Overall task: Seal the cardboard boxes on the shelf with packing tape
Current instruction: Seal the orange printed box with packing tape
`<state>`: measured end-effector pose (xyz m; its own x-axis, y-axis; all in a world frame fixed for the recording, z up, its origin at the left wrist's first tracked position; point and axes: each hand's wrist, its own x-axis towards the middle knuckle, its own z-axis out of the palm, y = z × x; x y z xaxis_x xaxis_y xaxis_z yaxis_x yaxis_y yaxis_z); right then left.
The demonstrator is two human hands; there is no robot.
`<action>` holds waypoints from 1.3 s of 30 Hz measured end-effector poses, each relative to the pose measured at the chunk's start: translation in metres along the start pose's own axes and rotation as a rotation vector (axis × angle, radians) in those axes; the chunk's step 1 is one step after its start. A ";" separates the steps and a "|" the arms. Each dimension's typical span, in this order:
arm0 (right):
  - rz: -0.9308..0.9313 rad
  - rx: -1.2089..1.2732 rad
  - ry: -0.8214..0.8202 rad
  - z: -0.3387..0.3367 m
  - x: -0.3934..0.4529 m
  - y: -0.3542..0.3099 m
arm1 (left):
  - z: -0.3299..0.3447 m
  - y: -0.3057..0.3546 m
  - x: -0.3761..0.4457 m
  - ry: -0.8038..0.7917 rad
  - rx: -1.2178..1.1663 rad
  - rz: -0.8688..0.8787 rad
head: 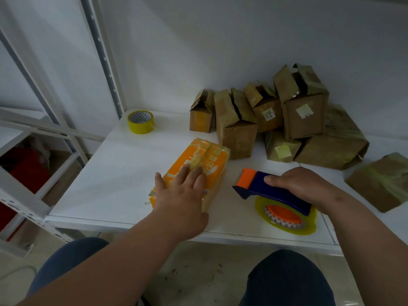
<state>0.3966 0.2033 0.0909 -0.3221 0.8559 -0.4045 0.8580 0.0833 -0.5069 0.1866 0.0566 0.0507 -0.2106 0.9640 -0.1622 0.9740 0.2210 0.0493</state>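
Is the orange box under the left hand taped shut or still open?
Shut: yellowish tape runs along the orange box's closed top seam.

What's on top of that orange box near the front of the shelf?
The left hand lies flat on the orange box, fingers spread over a strip of clear tape along its top seam. Whatever sits under the palm is covered. The right hand holds the tape dispenser beside it.

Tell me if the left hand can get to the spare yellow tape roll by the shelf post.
Probably yes: the left hand rests flat on the orange box, and bare shelf lies between it and the yellow tape roll.
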 end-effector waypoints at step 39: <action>-0.576 0.331 0.040 0.008 -0.064 -0.023 | -0.041 -0.004 -0.021 -0.366 -2.025 -0.102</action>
<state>0.3946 0.1424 0.1226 -0.6719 0.7402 0.0259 0.3832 0.3773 -0.8431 0.1838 0.0414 0.0947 0.0262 0.9293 -0.3684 -0.5472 0.3218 0.7727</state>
